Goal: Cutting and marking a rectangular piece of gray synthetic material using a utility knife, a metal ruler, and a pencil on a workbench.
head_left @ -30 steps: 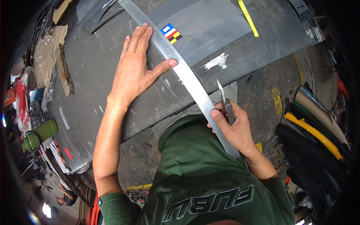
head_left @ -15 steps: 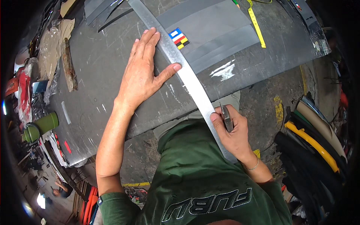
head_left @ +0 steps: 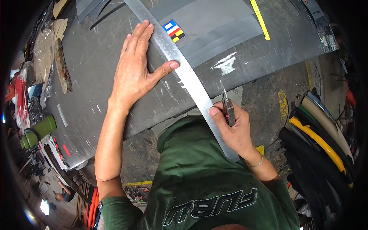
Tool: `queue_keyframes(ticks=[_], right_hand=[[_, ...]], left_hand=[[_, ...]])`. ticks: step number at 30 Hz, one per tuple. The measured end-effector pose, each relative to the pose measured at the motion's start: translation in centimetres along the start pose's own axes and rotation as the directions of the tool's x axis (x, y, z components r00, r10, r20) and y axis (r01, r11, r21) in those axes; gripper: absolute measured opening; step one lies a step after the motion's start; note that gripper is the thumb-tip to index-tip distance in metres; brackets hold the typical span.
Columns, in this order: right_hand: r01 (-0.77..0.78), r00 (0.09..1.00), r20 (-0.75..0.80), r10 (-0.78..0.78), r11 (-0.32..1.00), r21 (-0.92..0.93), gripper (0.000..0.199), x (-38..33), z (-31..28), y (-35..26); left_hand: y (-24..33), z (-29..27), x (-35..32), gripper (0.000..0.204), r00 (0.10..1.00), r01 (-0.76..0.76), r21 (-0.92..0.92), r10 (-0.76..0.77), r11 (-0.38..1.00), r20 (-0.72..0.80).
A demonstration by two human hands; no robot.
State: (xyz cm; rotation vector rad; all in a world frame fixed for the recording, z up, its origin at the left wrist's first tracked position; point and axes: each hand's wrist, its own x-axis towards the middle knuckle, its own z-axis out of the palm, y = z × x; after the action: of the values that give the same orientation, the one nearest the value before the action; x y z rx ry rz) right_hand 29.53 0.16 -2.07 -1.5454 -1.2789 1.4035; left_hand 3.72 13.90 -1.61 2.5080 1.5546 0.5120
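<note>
A long metal straightedge point(head_left: 188, 81) slants across the worktable, its near end reaching past the front edge towards my shirt. My left hand point(head_left: 132, 74) lies with fingers stretched out, fingertips and thumb on the straightedge. My right hand point(head_left: 238, 132) is closed round a utility knife point(head_left: 229, 111) whose blade points away from me. The right thumb also rests on the straightedge near its near end. Under the bar's far part lies a grey fabric piece point(head_left: 214, 23) bearing a colourful flag-like patch point(head_left: 174, 30).
The dark worktable point(head_left: 92, 69) is scratched. A yellow measuring tape point(head_left: 260, 19) lies on the fabric's right side. To the left are a brown stick point(head_left: 62, 67), plastic wrapping and a green bottle point(head_left: 43, 128). Several rolls of material, one yellow point(head_left: 320, 143), stand at right.
The straightedge and both hands shift slightly left in view, as do the table and fabric. The knife turns more upright in my right hand, showing more blade.
</note>
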Motion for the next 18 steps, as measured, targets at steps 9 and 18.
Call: queue_keyframes(ticks=[9, 18], right_hand=[[-0.057, 0.998, 0.011, 0.056, 0.994, 0.097, 0.02, 0.28, 0.06, 0.07], [-0.052, 0.998, 0.027, 0.05, 0.992, 0.113, 0.02, 0.6, -0.06, 0.3]], left_hand=[[0.26, 0.13, -0.07, 0.104, 1.0, 0.018, -0.006, -0.018, 1.0, -0.007], [0.32, 0.19, -0.17, 0.104, 0.999, 0.03, -0.01, -0.03, 0.999, -0.01]])
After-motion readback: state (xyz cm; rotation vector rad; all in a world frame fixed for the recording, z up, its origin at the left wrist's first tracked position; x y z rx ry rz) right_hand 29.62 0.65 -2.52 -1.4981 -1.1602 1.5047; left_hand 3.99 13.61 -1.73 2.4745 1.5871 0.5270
